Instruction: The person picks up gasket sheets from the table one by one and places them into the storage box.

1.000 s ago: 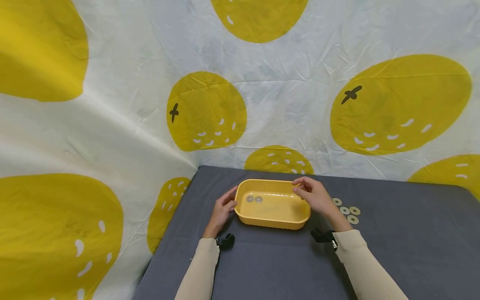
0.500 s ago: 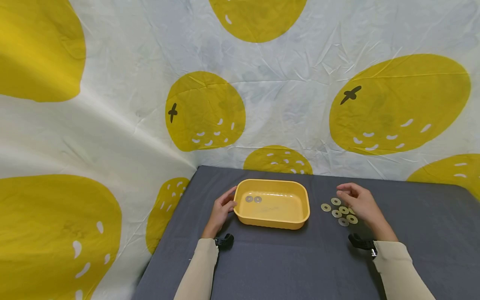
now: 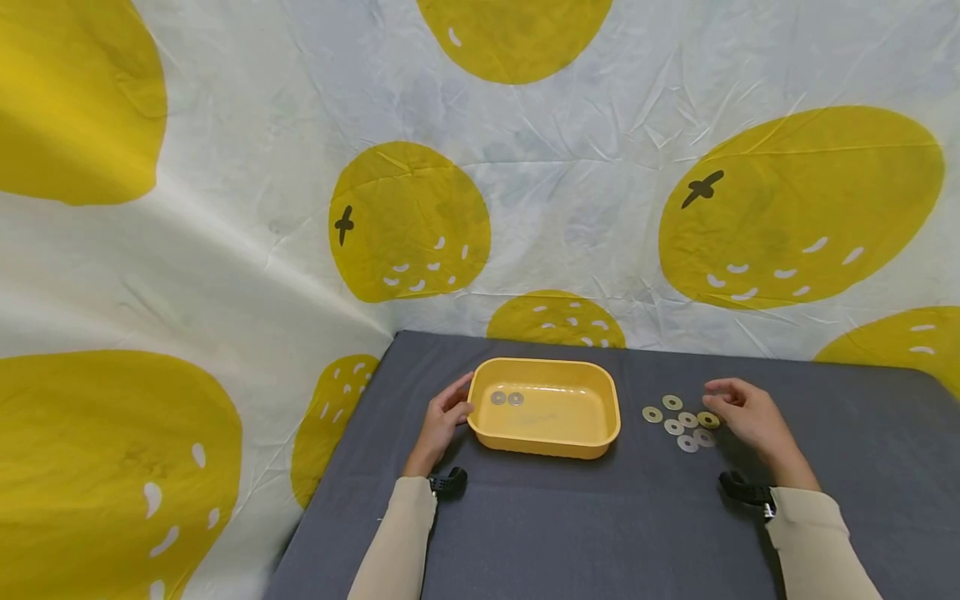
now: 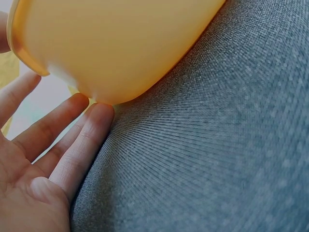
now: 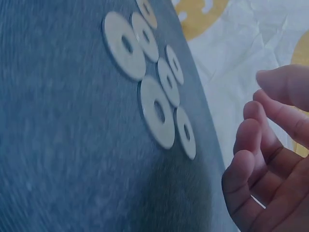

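The yellow tray [image 3: 555, 446] stands on the dark grey cloth, with two flat metal washers [image 3: 515, 399] lying side by side at its left end. My left hand [image 3: 441, 419] holds the tray's left end, fingers against the outer wall and thumb at the rim; the left wrist view shows the fingertips touching the wall. Several more washers [image 3: 673, 427] lie in a loose group right of the tray. Just beyond their right side hovers my right hand [image 3: 753, 418], fingers loosely bent, thumb and forefinger apart in the right wrist view, nothing visibly held.
Grey cloth [image 3: 540, 533] covers the table, its far edge meeting a white curtain [image 3: 577, 225] with yellow fruit prints. The curtain also runs along the left side. Each wrist wears a black strap-on device [image 3: 746, 490].
My right hand has left the tray's right rim and moved right, past the washers, uncovering them. My left hand and the tray stay in place.
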